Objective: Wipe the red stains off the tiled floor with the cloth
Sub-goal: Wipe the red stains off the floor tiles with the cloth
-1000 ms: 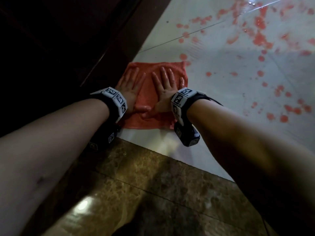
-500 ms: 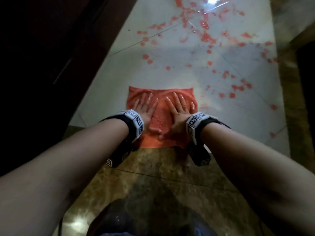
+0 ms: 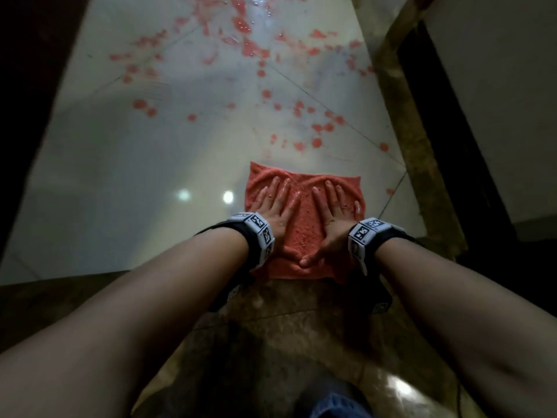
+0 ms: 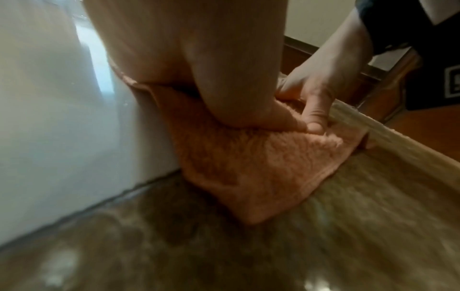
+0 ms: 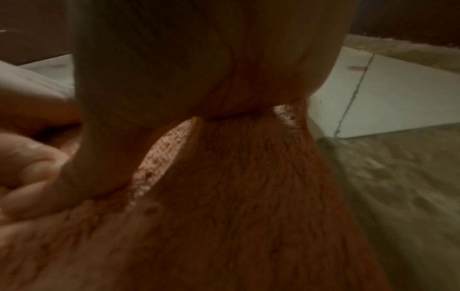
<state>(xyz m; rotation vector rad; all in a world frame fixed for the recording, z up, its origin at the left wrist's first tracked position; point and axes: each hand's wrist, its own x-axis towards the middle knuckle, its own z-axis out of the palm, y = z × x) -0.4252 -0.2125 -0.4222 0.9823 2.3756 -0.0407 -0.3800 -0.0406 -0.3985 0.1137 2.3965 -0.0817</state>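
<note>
An orange-red cloth lies spread flat on the pale tiled floor, its near edge over the brown marble strip. My left hand presses flat on its left half, fingers straight. My right hand presses flat on its right half, and the two thumbs meet near the cloth's middle. Red stains are scattered across the tiles beyond the cloth, densest at the far end. In the left wrist view the cloth shows under my palm; the right wrist view shows the cloth in shadow.
A brown marble border runs along the near side and another strip up the right. Dark wood lines the left side. A dark door frame and pale wall stand to the right.
Both hands have slid the cloth to the right along the near edge of the tiles, away from the dark wood and toward the right marble strip. They stayed flat on it.
</note>
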